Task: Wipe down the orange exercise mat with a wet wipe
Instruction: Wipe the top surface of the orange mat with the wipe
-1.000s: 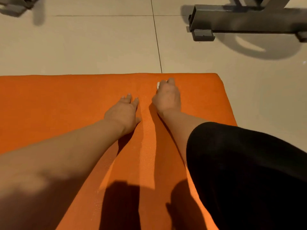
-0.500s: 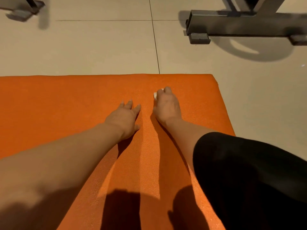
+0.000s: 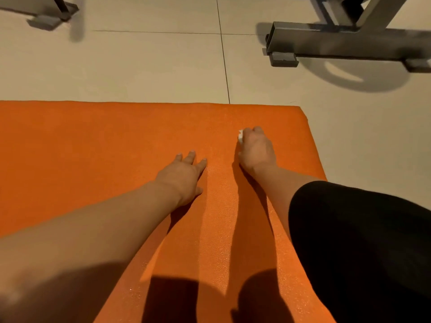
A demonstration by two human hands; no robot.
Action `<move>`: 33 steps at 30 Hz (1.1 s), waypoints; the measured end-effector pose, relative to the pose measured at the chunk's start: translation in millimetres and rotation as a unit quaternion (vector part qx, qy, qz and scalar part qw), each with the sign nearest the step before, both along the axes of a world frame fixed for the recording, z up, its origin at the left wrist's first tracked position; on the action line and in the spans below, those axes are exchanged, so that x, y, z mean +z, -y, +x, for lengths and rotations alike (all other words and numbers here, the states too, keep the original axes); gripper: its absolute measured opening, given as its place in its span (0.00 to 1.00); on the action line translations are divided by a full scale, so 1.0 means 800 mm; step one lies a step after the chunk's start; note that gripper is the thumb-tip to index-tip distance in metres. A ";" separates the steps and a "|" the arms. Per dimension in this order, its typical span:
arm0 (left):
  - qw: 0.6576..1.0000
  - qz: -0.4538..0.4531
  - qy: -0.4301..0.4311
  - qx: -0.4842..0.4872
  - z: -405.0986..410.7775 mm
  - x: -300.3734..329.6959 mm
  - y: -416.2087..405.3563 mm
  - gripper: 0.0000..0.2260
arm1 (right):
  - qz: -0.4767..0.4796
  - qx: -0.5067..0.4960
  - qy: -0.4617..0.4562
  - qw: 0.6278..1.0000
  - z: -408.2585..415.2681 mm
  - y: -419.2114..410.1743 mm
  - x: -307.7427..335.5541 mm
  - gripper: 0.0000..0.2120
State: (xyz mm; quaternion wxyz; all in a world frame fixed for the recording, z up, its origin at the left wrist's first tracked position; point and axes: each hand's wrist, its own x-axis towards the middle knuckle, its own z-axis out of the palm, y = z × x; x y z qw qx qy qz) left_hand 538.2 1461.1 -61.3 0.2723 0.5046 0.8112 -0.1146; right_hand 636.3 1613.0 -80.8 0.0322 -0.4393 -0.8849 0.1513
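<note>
Down on the orange exercise mat [image 3: 93, 148], near its far right corner, the right hand [image 3: 256, 150] curls round one wet wipe [image 3: 240, 135] (mostly hidden). One left hand [image 3: 184, 176] lies flat, fingers spread, bracing. Likely risk: the small wad rolls from under the fingers, skipping patches. Two grey equipment feet [image 3: 283, 59] stand beyond.

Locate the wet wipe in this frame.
Head view, right of centre: the wet wipe peeks from the right hand, on the orange mat near its far right corner.
</note>
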 end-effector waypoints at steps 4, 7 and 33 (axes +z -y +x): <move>1.000 -0.014 -0.011 -0.012 0.008 0.001 0.010 0.35 | 0.002 -0.102 -0.002 0.995 0.020 0.006 0.004 0.12; 1.000 -0.022 -0.012 -0.011 0.015 0.001 0.011 0.36 | -0.020 0.007 -0.025 0.999 0.003 0.046 0.001 0.11; 0.997 -0.068 -0.007 -0.042 0.049 0.012 0.038 0.42 | -0.024 0.020 -0.033 0.999 0.057 0.057 -0.003 0.08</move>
